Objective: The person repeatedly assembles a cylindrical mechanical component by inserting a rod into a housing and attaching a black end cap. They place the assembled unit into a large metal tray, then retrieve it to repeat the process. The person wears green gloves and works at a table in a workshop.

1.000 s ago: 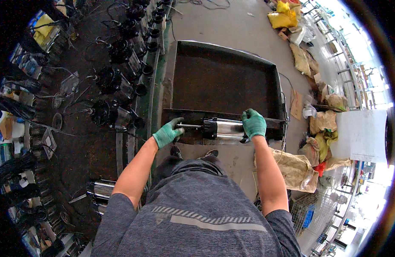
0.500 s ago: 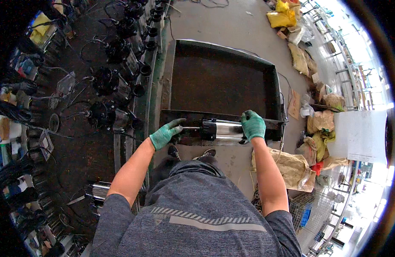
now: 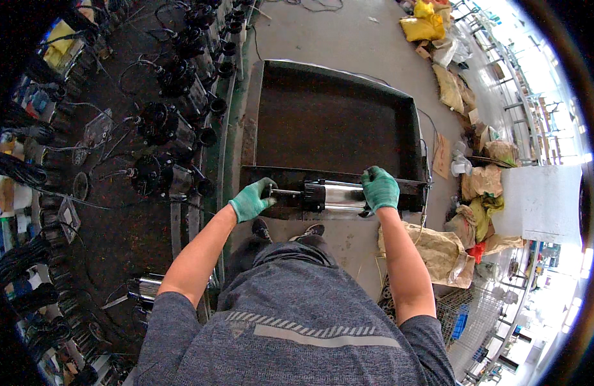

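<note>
A motor with a silver cylindrical body and a black end lies sideways on a dark ledge in front of me. From its left end sticks out a thin metal shaft. My left hand, in a green glove, is closed round the shaft's tip, where a small dark piece shows between thumb and fingers. At the other end, my gloved right hand wraps over the silver body and hides its right end.
Beyond the motor lies a shallow dark metal tray with raised walls. Several black motors stand in a row on the left bench. Another silver motor lies at lower left. Sacks and a white board are at right.
My left hand has turned and shifted slightly, its fingers now closer round the shaft's tip. My right hand and the motor stay nearly where they were.
</note>
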{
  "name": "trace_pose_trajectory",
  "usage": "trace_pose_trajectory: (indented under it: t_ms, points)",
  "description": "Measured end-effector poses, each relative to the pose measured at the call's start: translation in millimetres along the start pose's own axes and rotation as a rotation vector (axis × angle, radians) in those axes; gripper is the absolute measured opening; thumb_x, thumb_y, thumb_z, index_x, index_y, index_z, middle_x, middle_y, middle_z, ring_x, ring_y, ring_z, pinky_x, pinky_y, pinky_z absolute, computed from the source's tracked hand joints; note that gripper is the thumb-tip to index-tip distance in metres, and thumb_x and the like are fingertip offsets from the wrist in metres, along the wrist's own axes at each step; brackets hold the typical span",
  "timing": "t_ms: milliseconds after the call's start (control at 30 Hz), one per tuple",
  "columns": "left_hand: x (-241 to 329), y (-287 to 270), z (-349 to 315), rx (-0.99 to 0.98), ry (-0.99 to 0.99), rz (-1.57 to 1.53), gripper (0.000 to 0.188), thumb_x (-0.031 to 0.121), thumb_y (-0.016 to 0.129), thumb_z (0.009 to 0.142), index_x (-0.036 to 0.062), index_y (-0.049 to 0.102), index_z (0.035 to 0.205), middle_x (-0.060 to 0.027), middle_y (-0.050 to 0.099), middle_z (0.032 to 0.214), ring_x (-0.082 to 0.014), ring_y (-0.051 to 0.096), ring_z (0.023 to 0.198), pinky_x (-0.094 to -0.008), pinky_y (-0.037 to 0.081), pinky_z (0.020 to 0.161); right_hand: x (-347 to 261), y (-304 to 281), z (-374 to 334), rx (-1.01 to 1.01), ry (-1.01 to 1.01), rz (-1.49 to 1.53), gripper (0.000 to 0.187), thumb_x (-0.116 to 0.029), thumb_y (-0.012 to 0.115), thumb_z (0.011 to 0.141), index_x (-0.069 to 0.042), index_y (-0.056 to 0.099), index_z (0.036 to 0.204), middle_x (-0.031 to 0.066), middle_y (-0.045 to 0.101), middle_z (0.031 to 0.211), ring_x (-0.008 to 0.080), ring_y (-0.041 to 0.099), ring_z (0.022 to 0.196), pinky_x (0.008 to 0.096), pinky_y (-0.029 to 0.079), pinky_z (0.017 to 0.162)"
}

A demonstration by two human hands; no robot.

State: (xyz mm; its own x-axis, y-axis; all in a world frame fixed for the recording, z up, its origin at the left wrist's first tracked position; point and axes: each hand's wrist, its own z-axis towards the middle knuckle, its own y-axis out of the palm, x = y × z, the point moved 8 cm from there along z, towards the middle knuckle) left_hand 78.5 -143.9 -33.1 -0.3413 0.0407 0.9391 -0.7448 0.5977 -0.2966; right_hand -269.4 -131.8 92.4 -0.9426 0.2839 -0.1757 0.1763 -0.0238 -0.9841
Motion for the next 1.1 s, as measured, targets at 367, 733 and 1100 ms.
trace_pose_trajectory:
  t_ms: [367,733,1100]
  points:
    - [-15,7,-13,0.042,-0.258,-0.348,0.039,0.017,0.069,0.093,0.0042,0.06,0.13,-0.0195,0.069,0.108,-0.0305,0.067,0.095,-0.0376,0.053,0.085,4,1,-1,0.036,-0.029,0.026,0.025,-0.034,0.059,0.094,-0.011,0.068,0.094,0.0157,0.07,0.098,0.0394,0.067,0.093,0.0507,0.053,0.08]
    - [-10,19,-11,-0.124,-0.356,-0.654,0.049,0.025,0.068,0.099,0.0098,0.054,0.144,-0.0043,0.065,0.121,-0.0147,0.061,0.103,-0.0312,0.05,0.092,7,5,1,0.031,-0.018,0.025,0.025,-0.034,0.059,0.094,-0.01,0.068,0.096,0.0155,0.07,0.102,0.0388,0.067,0.097,0.0505,0.053,0.082]
    - [-16,7,-1,-0.078,-0.148,0.113,0.045,0.025,0.076,0.09,0.0033,0.059,0.125,-0.0095,0.064,0.102,-0.02,0.059,0.085,-0.0347,0.051,0.079,4,2,0,0.014,-0.015,0.021,0.024,-0.032,0.061,0.093,-0.011,0.07,0.098,0.0145,0.071,0.102,0.0371,0.067,0.097,0.0487,0.053,0.083]
